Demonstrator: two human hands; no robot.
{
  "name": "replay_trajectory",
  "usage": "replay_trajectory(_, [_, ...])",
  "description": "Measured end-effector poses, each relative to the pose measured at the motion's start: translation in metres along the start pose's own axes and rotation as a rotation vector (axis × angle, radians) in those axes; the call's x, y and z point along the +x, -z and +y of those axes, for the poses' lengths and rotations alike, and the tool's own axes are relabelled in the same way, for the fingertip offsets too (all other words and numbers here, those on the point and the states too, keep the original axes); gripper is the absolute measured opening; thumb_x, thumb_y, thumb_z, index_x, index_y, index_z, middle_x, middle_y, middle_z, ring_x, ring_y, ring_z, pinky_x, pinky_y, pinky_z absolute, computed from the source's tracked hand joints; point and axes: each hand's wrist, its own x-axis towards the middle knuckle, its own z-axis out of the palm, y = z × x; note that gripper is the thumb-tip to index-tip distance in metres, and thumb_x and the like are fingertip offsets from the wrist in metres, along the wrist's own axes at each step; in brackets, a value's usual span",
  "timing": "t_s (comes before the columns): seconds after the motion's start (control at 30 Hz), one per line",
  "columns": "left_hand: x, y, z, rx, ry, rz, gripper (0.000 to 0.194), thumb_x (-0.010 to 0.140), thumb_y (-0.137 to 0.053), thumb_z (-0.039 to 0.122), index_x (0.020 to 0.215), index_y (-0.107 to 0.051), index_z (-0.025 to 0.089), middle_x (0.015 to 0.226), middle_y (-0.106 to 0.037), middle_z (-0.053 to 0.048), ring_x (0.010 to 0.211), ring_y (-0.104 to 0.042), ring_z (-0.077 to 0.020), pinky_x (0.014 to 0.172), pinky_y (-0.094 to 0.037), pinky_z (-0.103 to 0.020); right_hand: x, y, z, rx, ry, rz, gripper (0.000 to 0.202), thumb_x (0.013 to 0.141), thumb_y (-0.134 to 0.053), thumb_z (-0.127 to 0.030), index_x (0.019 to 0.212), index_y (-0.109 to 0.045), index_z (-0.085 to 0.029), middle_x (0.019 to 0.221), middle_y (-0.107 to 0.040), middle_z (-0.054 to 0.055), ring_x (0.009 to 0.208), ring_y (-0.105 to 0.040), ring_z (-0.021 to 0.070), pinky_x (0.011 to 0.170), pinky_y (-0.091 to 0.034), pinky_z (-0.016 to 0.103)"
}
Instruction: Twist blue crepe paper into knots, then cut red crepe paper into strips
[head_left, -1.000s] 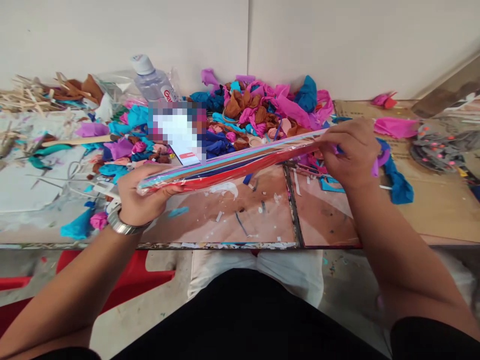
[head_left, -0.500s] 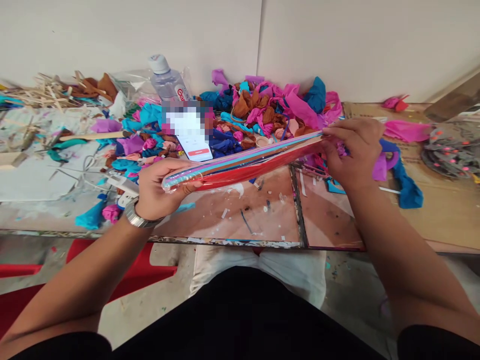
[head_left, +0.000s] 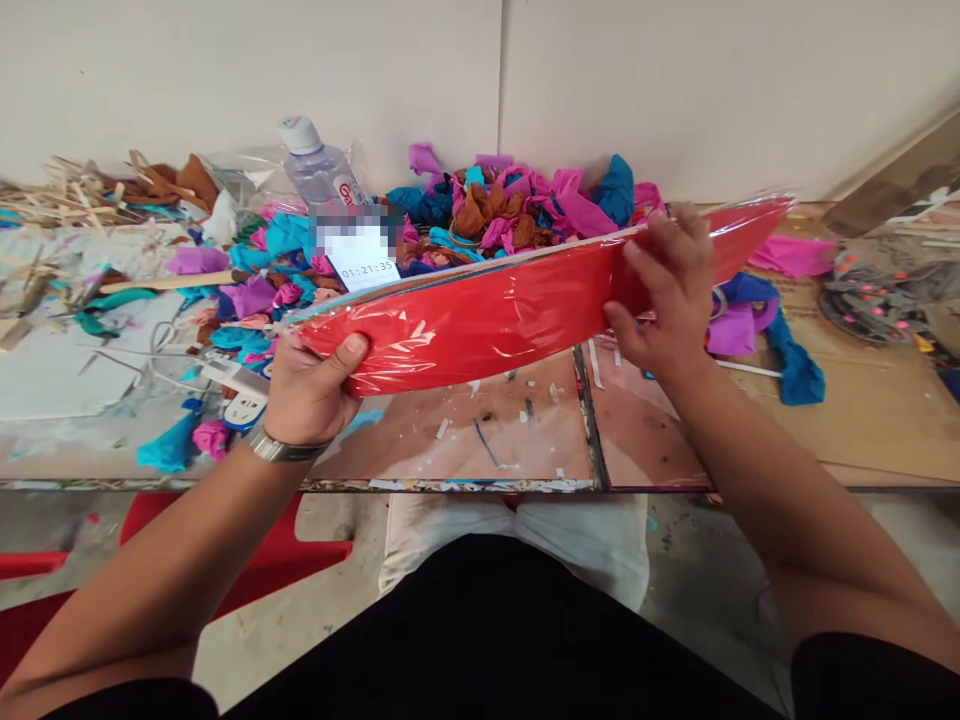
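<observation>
A clear plastic pack of coloured sheets [head_left: 465, 325] is held tilted above the table, its red face turned toward me. Edges of blue and brown sheets show along its top. My left hand [head_left: 311, 390] grips the pack's left end, thumb on the red face and fingers behind. Before the right part of the red face is my right hand [head_left: 667, 295], fingers apart and slightly blurred; the pack's right end sticks out beyond it. Whether the fingertips press on the plastic is unclear. Behind the pack stands a phone [head_left: 364, 262] with a lit screen.
Crumpled coloured paper or cloth pieces [head_left: 517, 210] are heaped along the wall. A water bottle [head_left: 322, 165] stands at the back, with wooden sticks [head_left: 82, 200] farther left. A power strip [head_left: 236, 378] lies near my left wrist. At right are a cardboard sheet [head_left: 885, 420] and a dark, pink-dotted bundle [head_left: 870, 290].
The pack has turned from edge-on to show its red face. My right hand has let go of the right end and moved slightly left, fingers opening, while my left hand keeps its hold.
</observation>
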Motion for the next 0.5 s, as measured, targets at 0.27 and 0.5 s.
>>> replay_trajectory(0.27, [0.015,-0.001,0.006,-0.057,-0.031,0.059,0.053,0.082,-0.084,0.069,0.109,-0.076,0.025,0.129,-0.078,0.001,0.14,-0.063,-0.0295,0.11,-0.06,-0.044,-0.004,0.003,0.02,-0.12,-0.192,-0.009,0.072,0.098,-0.061,-0.068,0.163,-0.038,-0.047,0.173,-0.042,0.006,0.168,-0.016,0.0471,0.126,-0.02,0.082])
replay_trajectory(0.5, [0.024,0.032,0.024,0.008,-0.223,0.114,0.051,0.082,-0.079,0.075,0.095,-0.077,0.025,0.119,-0.08,0.004,0.131,-0.066,-0.0274,0.117,-0.057,-0.044,-0.013,-0.008,0.072,0.605,-0.794,0.077,0.063,0.09,-0.059,-0.085,0.133,-0.066,-0.039,0.131,-0.079,0.001,0.125,-0.066,0.0352,0.107,-0.055,0.063])
